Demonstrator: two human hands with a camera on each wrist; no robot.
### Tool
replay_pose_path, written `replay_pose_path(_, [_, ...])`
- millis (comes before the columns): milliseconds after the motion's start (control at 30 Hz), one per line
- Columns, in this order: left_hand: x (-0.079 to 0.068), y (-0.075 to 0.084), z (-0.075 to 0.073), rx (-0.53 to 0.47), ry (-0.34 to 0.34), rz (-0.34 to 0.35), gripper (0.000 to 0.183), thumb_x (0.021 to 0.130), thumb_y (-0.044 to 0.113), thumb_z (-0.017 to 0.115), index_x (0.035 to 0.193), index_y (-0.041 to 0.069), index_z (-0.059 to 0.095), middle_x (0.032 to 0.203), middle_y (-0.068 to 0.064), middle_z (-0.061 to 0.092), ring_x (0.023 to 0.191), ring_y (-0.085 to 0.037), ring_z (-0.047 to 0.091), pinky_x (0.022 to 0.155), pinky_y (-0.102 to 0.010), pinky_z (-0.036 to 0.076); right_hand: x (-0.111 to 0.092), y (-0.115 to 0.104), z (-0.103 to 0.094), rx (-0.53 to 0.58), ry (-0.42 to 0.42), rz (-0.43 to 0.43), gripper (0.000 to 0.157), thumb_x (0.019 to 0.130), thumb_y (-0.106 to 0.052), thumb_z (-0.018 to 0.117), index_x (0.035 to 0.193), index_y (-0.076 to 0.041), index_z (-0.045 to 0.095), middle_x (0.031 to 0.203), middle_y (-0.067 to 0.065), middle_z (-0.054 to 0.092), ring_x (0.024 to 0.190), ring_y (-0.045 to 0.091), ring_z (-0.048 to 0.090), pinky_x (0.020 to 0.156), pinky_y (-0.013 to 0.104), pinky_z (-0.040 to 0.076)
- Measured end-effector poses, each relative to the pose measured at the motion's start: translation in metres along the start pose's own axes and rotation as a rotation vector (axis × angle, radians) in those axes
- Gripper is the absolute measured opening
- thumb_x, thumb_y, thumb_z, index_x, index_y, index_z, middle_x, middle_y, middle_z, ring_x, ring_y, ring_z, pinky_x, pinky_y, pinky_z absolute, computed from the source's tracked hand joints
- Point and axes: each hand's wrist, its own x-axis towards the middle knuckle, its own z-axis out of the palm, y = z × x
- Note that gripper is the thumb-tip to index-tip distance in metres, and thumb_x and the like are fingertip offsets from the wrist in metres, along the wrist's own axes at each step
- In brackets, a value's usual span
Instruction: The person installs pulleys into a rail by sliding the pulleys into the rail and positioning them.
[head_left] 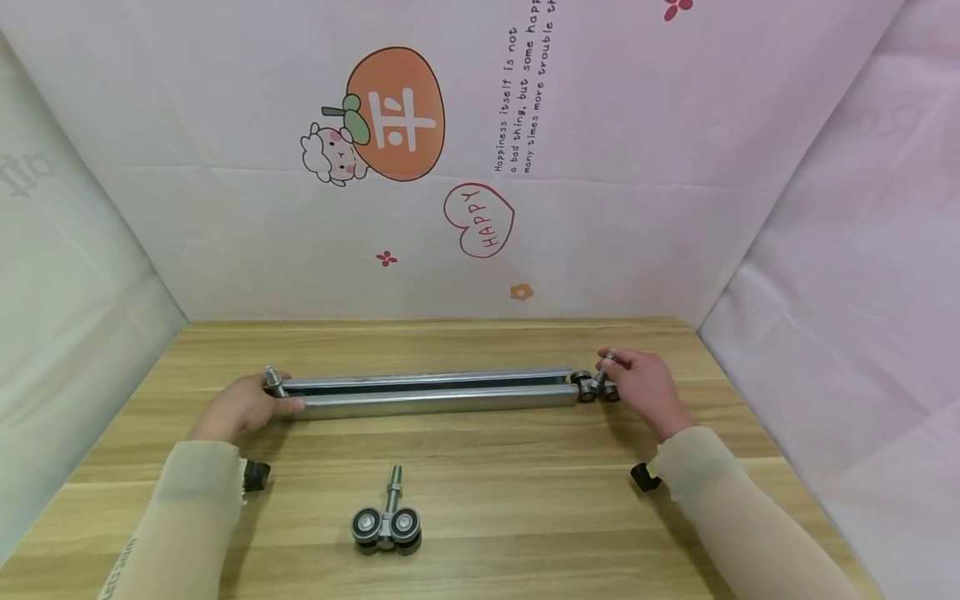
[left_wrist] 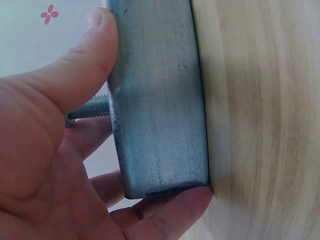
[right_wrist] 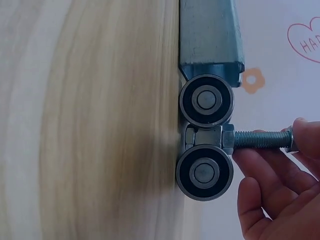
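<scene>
A metal U-shaped track rail lies across the table with its open slot upward. At its left end my left hand grips the rail, the thumb along the top edge and fingers round the end. A threaded bolt stands up from the slot beside that thumb; whatever bears it is hidden inside the rail. My right hand pinches the upright bolt of a roller trolley by its top. The trolley's front wheels are right at the rail's right opening, its rear wheels outside.
Another roller trolley stands on the wooden table in front of the rail, bolt upward. A printed cloth hangs behind the table, with white cloth at both sides. Black wrist devices show at both sleeves.
</scene>
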Motion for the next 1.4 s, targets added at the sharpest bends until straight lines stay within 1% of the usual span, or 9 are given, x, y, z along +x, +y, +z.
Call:
replay_pose_path(267, [-0.001, 0.001, -0.002, 0.002, 0.006, 0.002, 0.084, 0.091, 0.057, 0.065, 0.148, 0.000, 0.041, 0.143, -0.041, 0.036, 0.127, -0.062, 0.035, 0.095, -0.070, 0.036, 0.002, -0.004, 0.003, 0.013, -0.016, 0.014, 0.038, 0.108, -0.025, 0.046, 0.137, -0.004, 0.059, 0.124, 0.011, 0.067, 0.121, 0.033, 0.054, 0.092, 0.048, 0.046])
replay_pose_path(333, [-0.001, 0.001, -0.002, -0.001, 0.004, 0.001, 0.085, 0.091, 0.057, 0.065, 0.148, 0.000, 0.040, 0.143, -0.041, 0.035, 0.127, -0.062, 0.034, 0.095, -0.070, 0.035, 0.002, -0.005, 0.003, 0.008, -0.023, 0.013, 0.038, 0.108, -0.026, 0.046, 0.137, -0.004, 0.059, 0.123, 0.012, 0.067, 0.120, 0.033, 0.055, 0.092, 0.049, 0.046])
replay_pose_path(567, [0.000, 0.000, 0.000, -0.010, 0.005, 0.000, 0.087, 0.090, 0.060, 0.065, 0.149, 0.001, 0.040, 0.144, -0.041, 0.033, 0.128, -0.063, 0.032, 0.097, -0.071, 0.033, 0.001, -0.010, 0.005, -0.003, -0.047, 0.007, 0.034, 0.108, -0.023, 0.043, 0.130, -0.003, 0.060, 0.117, 0.011, 0.067, 0.113, 0.033, 0.057, 0.087, 0.048, 0.047])
replay_pose_path(733, [-0.001, -0.001, 0.001, -0.018, 0.010, 0.000, 0.087, 0.090, 0.060, 0.065, 0.149, 0.002, 0.040, 0.144, -0.041, 0.034, 0.128, -0.063, 0.032, 0.097, -0.071, 0.033, 0.000, -0.011, 0.009, 0.006, -0.047, 0.014, 0.034, 0.109, -0.024, 0.043, 0.131, -0.004, 0.060, 0.118, 0.010, 0.067, 0.115, 0.032, 0.057, 0.089, 0.048, 0.047])
replay_pose_path(867, [-0.001, 0.000, 0.001, -0.025, 0.012, 0.000, 0.087, 0.090, 0.059, 0.065, 0.149, 0.001, 0.040, 0.144, -0.041, 0.034, 0.128, -0.062, 0.033, 0.097, -0.071, 0.034, 0.000, -0.011, 0.010, 0.014, -0.049, 0.020, 0.035, 0.109, -0.025, 0.043, 0.133, -0.005, 0.058, 0.119, 0.010, 0.067, 0.116, 0.033, 0.056, 0.091, 0.050, 0.047])
replay_pose_path(1100, [-0.001, -0.001, 0.000, -0.028, 0.009, -0.002, 0.087, 0.090, 0.059, 0.066, 0.149, 0.001, 0.040, 0.145, -0.041, 0.034, 0.128, -0.062, 0.033, 0.097, -0.070, 0.034, 0.002, -0.010, 0.009, 0.055, -0.060, 0.011, 0.032, 0.108, -0.023, 0.045, 0.129, -0.004, 0.060, 0.116, 0.009, 0.068, 0.111, 0.034, 0.063, 0.090, 0.049, 0.048])
replay_pose_path(1233, [0.000, -0.001, 0.001, -0.032, 0.009, -0.001, 0.087, 0.090, 0.059, 0.066, 0.149, 0.001, 0.039, 0.145, -0.041, 0.034, 0.128, -0.062, 0.032, 0.097, -0.070, 0.034, 0.002, -0.012, 0.012, 0.094, -0.071, 0.018, 0.032, 0.107, -0.023, 0.046, 0.130, -0.005, 0.060, 0.116, 0.009, 0.068, 0.111, 0.034, 0.063, 0.090, 0.050, 0.048])
replay_pose_path(1300, [0.000, -0.002, 0.001, -0.027, 0.012, 0.004, 0.086, 0.090, 0.059, 0.065, 0.149, 0.001, 0.040, 0.144, -0.041, 0.035, 0.128, -0.062, 0.033, 0.097, -0.071, 0.034, 0.002, -0.014, 0.015, 0.094, -0.071, 0.021, 0.032, 0.107, -0.025, 0.048, 0.129, -0.007, 0.061, 0.117, 0.009, 0.067, 0.111, 0.033, 0.062, 0.090, 0.050, 0.048])
replay_pose_path(1400, [0.000, -0.002, 0.001, -0.018, 0.015, 0.009, 0.085, 0.090, 0.060, 0.065, 0.148, 0.002, 0.041, 0.143, -0.041, 0.036, 0.128, -0.062, 0.033, 0.096, -0.071, 0.034, 0.003, -0.015, 0.018, 0.055, -0.070, -0.007, 0.033, 0.106, -0.028, 0.051, 0.130, -0.008, 0.063, 0.117, 0.009, 0.066, 0.111, 0.031, 0.060, 0.089, 0.048, 0.048])
